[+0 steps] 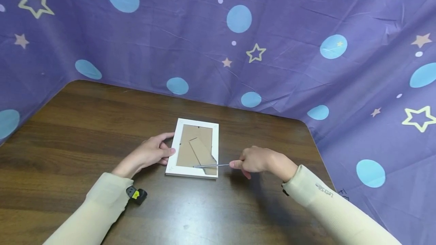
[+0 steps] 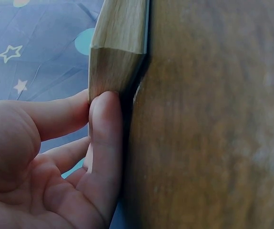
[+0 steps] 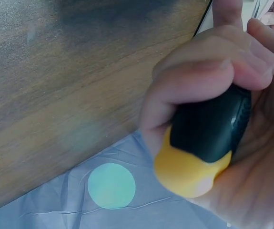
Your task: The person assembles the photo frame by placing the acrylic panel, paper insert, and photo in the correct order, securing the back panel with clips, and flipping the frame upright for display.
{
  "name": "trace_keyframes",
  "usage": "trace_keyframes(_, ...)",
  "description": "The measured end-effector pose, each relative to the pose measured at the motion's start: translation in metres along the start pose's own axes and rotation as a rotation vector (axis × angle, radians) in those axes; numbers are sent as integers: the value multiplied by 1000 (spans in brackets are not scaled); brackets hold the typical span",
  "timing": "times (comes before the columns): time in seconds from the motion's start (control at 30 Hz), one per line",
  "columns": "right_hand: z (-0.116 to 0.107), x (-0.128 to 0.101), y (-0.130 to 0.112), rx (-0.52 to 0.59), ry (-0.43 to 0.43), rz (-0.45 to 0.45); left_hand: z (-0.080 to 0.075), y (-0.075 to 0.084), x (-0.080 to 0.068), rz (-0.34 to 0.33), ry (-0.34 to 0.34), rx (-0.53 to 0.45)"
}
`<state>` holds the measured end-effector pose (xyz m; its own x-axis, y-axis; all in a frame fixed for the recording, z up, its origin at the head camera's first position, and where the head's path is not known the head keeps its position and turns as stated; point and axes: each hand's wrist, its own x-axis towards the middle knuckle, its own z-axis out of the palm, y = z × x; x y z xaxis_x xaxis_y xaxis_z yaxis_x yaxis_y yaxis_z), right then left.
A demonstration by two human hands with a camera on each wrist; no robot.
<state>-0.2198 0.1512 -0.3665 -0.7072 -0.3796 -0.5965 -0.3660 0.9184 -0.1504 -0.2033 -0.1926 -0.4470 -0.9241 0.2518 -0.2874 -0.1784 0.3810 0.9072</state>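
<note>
A white picture frame lies on the table with its brown backing board and slanted stand flap facing up. My left hand grips its left side, the thumb on the white border. In the left wrist view, fingers press against the frame's wood-grained edge. My right hand holds a screwdriver from the right, its metal shaft reaching across the lower part of the frame. The black and yellow handle sits inside the curled fingers in the right wrist view.
The dark wooden table has rounded far corners. A purple curtain with stars and blue dots hangs behind it and along both sides. A black strap with a yellow mark is at the left sleeve.
</note>
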Motion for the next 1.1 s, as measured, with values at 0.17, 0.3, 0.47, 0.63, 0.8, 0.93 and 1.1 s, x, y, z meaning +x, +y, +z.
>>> trace_keyframes(0.17, 1, 2, 2, 38, -36, 0, 0, -1, 1, 0, 5, 9)
trace_keyframes(0.3, 2, 4, 2, 86, -77, 20, 0, -3, 2, 7, 8, 9)
trace_keyframes(0.47, 0, 5, 3, 153, -145, 47, 1, -3, 2, 13, 5, -2)
trace_keyframes(0.63, -5, 5, 0, 176, -201, 59, 0, 0, 2, -2, 0, 5)
trace_keyframes(0.8, -9, 5, -3, 154, -213, 86, -2, 3, 0, 11, -10, 15)
trace_keyframes(0.93, -10, 6, -3, 150, -230, 100, -1, 3, 1, 6, -15, 5)
trace_keyframes(1.1, -7, 7, 0, 178, -244, 98, 0, 1, 3, -9, -13, 7)
